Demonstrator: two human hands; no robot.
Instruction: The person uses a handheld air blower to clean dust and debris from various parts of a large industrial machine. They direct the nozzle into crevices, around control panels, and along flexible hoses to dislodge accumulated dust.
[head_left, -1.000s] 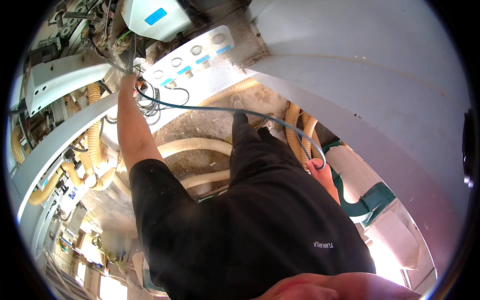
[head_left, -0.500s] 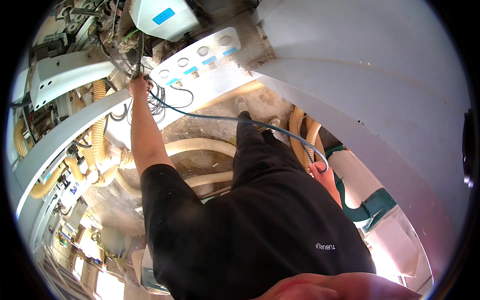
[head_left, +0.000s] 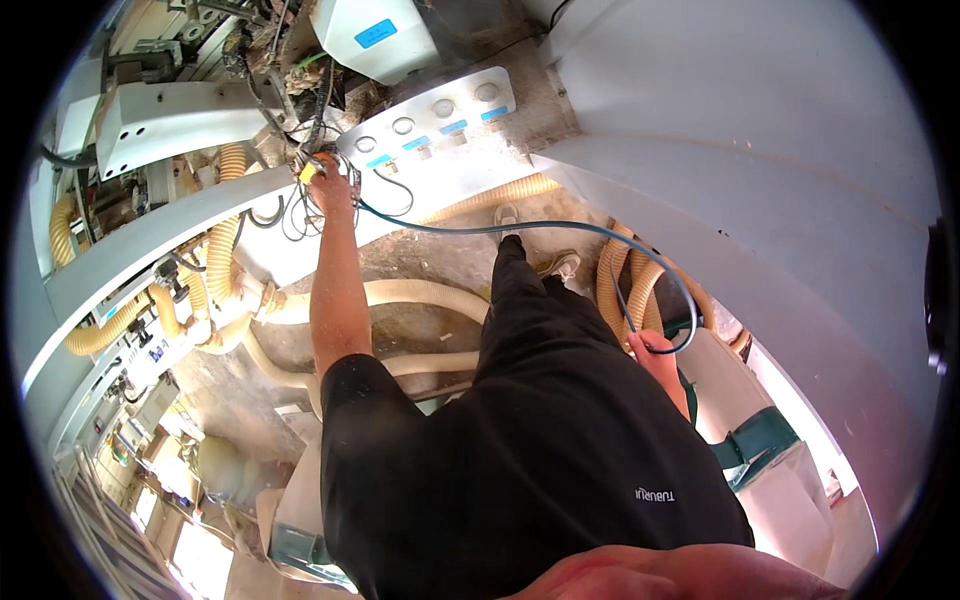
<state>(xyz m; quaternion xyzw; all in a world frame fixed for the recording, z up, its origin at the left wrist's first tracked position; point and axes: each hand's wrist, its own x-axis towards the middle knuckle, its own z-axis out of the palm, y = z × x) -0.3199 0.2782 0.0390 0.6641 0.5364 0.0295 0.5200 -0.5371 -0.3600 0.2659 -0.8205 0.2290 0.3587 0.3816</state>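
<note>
My left hand (head_left: 332, 192) reaches far forward to the machine's edge, fingers curled among dark cables (head_left: 318, 125). A small yellow piece (head_left: 308, 173) shows at those fingers; what they grip is too small to make out. Lower right, my right hand (head_left: 655, 352) is closed around a thin blue hose (head_left: 520, 227). From beside my left wrist the hose arcs across to the right and loops back into my right hand. Thin black wires (head_left: 300, 218) hang in loose coils below my left hand.
A white panel with round gauges (head_left: 403, 126) and brass fittings is just right of my left hand. Ribbed cream ducts (head_left: 400, 292) cross the floor. A grey machine wall (head_left: 720, 170) rises on the right, with pale bags under a green collar (head_left: 757, 447) below it.
My left hand has shifted on the cables, and a yellow piece now shows at its fingers. The hose loop at my right hand has swung wider. The whole view has shifted slightly.
</note>
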